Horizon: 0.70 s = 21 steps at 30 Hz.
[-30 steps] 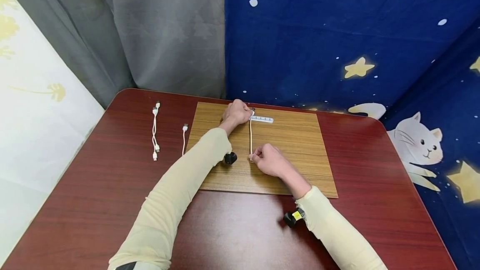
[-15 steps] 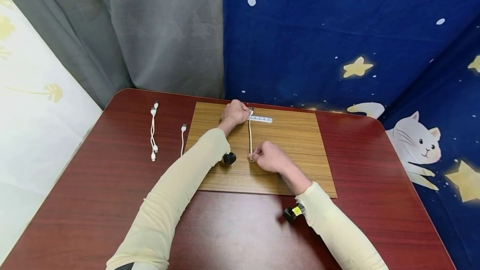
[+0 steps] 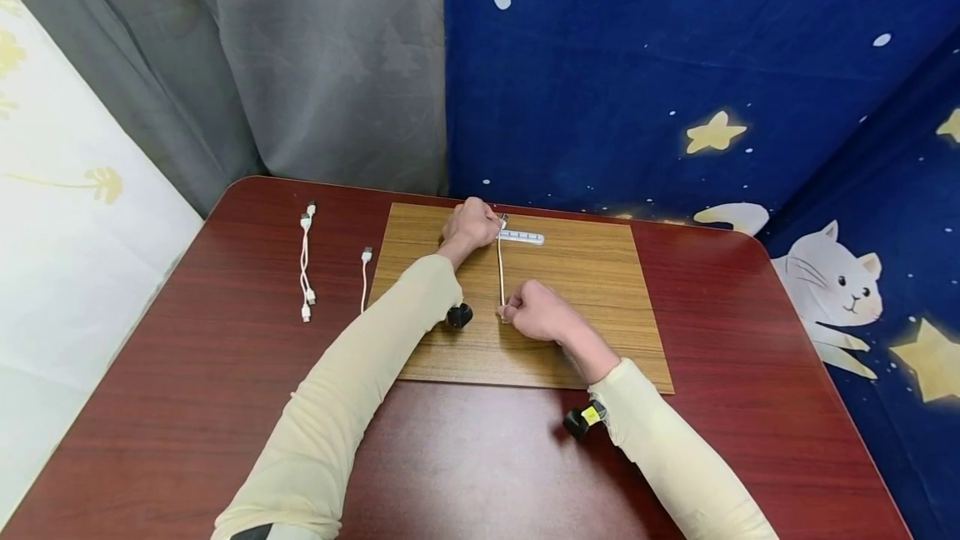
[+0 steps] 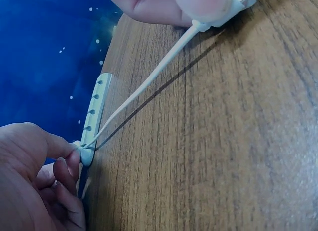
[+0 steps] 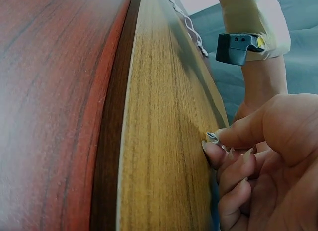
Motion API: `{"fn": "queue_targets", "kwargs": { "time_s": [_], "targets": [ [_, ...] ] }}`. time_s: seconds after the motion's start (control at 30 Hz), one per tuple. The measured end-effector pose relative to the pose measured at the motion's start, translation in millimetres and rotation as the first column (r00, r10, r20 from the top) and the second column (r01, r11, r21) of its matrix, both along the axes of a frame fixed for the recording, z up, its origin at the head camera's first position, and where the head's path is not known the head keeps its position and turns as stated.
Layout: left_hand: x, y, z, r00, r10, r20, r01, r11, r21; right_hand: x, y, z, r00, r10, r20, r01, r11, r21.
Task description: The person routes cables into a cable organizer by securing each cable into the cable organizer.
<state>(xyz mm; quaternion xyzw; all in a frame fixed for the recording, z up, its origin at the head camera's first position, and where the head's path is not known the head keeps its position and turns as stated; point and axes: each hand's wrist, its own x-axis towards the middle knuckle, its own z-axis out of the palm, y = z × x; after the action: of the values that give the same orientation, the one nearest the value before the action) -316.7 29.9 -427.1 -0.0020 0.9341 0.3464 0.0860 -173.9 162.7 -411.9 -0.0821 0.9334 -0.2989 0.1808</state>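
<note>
A short white USB charging cable (image 3: 501, 269) runs taut between my two hands above the wood-grain board (image 3: 592, 298). At its far end, my left hand (image 3: 471, 223) pinches the cable at the left end of a pale slotted cable clip strip (image 3: 525, 237). The dark-tipped plug (image 3: 505, 217) shows just beyond those fingers. How deep the cable lies in the end slot is hidden by the thumb. My right hand (image 3: 542, 311) pinches the cable's near connector (image 5: 212, 137) between thumb and forefinger, slightly above the board. The right hand's other fingers are curled.
Left of the board, a single white cable (image 3: 364, 277) and a pair of white cables (image 3: 305, 265) lie on the dark red table (image 3: 480, 457). My left sleeve (image 3: 360, 382) crosses the board's left part. Curtains (image 3: 337, 65) hang behind the table.
Both hands keep their holds at nearly the same places. The right hand has risen very slightly in the head view, and the view itself has shifted a little.
</note>
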Motion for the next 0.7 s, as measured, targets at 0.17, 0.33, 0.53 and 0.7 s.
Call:
{"fn": "queue_targets", "kwargs": {
  "time_s": [0.17, 0.33, 0.53, 0.7],
  "targets": [
    [1.4, 0.7, 0.6, 1.0, 0.002, -0.005, -0.002, 1.0, -0.009, -1.5, -1.5, 1.3, 1.0, 0.004, 0.005, -0.004, 1.0, 0.026],
    [4.5, 0.3, 0.8, 1.0, 0.014, 0.001, -0.014, 1.0, -0.009, -2.6, -3.9, 1.8, 1.0, 0.01, 0.023, -0.011, 0.999, 0.034],
    [5.5, -1.3, -1.1, 1.0, 0.021, 0.005, -0.021, 1.0, 0.0, -1.6, -5.6, 1.5, 0.999, -0.002, 0.033, 0.0, 0.999, 0.047],
    [4.6, -3.7, -1.4, 1.0, 0.024, 0.007, -0.024, 1.0, 0.011, -0.3, -6.2, 1.6, 1.0, -0.009, 0.03, 0.008, 0.999, 0.044]
  ]
}}
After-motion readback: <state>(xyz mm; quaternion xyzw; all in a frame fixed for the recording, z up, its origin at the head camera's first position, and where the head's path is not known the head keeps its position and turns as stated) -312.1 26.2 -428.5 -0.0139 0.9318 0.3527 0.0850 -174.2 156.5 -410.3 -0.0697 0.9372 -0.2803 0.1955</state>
